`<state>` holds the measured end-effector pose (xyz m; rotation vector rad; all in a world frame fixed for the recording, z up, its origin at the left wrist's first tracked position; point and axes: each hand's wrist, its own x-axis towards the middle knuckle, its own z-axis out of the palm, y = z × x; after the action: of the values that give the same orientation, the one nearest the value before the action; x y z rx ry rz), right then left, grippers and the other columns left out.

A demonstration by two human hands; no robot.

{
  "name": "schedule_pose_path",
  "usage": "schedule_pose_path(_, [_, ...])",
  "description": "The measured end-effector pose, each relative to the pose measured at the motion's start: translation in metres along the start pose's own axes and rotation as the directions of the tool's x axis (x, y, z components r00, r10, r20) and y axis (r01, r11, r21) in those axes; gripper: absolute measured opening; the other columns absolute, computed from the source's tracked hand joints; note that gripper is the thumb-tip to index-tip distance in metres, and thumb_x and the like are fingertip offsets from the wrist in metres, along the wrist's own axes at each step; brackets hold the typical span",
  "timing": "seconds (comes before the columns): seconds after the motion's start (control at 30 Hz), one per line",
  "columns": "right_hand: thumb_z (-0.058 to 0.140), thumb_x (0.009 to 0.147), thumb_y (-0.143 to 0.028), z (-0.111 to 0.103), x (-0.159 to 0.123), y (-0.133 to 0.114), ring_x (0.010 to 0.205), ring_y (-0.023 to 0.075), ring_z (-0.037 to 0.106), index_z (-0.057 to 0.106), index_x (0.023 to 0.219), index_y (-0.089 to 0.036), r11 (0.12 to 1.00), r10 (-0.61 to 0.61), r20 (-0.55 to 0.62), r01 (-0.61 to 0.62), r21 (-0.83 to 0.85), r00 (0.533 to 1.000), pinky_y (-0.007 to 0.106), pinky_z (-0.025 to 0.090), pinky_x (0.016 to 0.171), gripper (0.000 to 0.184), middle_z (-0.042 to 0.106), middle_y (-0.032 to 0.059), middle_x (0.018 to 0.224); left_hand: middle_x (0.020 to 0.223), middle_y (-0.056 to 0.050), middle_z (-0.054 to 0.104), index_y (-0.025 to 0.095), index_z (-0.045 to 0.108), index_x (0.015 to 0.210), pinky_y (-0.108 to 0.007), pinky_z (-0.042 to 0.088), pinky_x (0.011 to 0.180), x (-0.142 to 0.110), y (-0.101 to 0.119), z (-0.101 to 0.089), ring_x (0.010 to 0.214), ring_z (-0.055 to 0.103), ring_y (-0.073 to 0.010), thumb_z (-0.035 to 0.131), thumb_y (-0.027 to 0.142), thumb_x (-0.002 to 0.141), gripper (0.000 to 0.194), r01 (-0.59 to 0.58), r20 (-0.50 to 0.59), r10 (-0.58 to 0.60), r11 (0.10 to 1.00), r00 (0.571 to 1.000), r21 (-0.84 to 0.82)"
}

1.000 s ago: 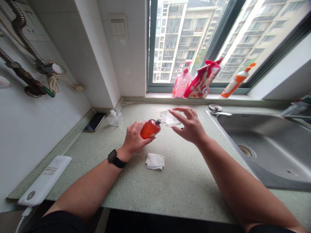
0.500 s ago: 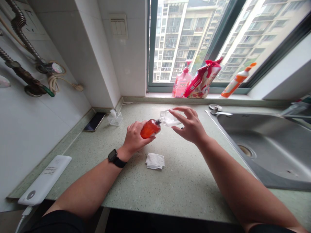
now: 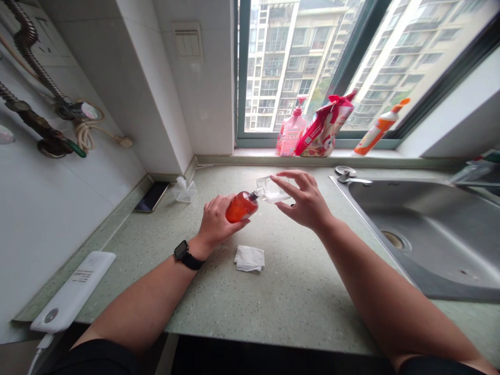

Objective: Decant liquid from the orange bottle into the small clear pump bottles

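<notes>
My left hand (image 3: 217,221) is closed around an orange-red plastic bottle (image 3: 241,207) filled with liquid, and its dark nozzle tilts to the right. The tip of that nozzle meets the neck of a clear plastic bottle (image 3: 270,189), which lies almost level. My right hand (image 3: 304,201) pinches the clear bottle's far end between thumb and fingertips. Below my hands lies a folded white tissue (image 3: 249,258) on the speckled green countertop (image 3: 297,297), touching neither hand. A black smartwatch (image 3: 182,250) is on my left wrist.
A small clear container (image 3: 184,190) and a smartphone (image 3: 151,196) lie at the wall side; a white power bank (image 3: 73,291) is near the front edge. A steel sink (image 3: 425,234) is to the right. Pink, red and orange packages (image 3: 324,125) stand on the windowsill.
The whole view has drifted slightly. My hands and both bottles stay in nearly the same pose.
</notes>
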<state>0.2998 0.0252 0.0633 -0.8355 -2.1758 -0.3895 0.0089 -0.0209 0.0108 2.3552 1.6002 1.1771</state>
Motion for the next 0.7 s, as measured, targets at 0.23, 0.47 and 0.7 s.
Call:
schedule_pose_path(0.23, [0.075,0.090,-0.019,0.0002,0.0001,-0.0006,0.128,0.0361,0.062,0.041,0.167,-0.044,1.000,-0.004,0.001,0.004,0.001,1.000,0.060,0.048,0.113,0.088,0.064,0.0091,0.143,0.120,-0.009,0.072,0.028,0.060,0.146,-0.049,0.051,0.102,-0.0008,-0.0005,0.0007,0.111,0.069,-0.0318,0.084,0.067,0.085,0.076,-0.007,0.002,0.007,1.000,1.000,0.008])
schedule_pose_path(0.47, [0.076,0.089,-0.019,-0.0005,0.0004,-0.0006,0.128,0.0359,0.061,0.040,0.167,-0.045,1.000,-0.003,0.003,0.003,0.003,1.000,0.060,0.047,0.114,0.089,0.064,0.0083,0.143,0.121,-0.009,0.072,0.028,0.060,0.146,-0.050,0.051,0.103,-0.0010,-0.0007,0.0010,0.111,0.069,-0.0316,0.084,0.068,0.085,0.077,-0.009,0.000,0.009,1.000,1.000,0.001])
schedule_pose_path(0.7, [0.075,0.090,-0.019,-0.0006,0.0005,-0.0006,0.128,0.0355,0.061,0.042,0.166,-0.043,1.000,-0.004,0.014,0.004,-0.015,1.000,0.060,0.047,0.115,0.086,0.064,0.0088,0.142,0.120,-0.008,0.072,0.026,0.060,0.145,-0.049,0.051,0.102,-0.0005,-0.0001,0.0001,0.110,0.069,-0.0312,0.085,0.066,0.084,0.077,-0.020,0.000,0.020,1.000,1.000,0.006])
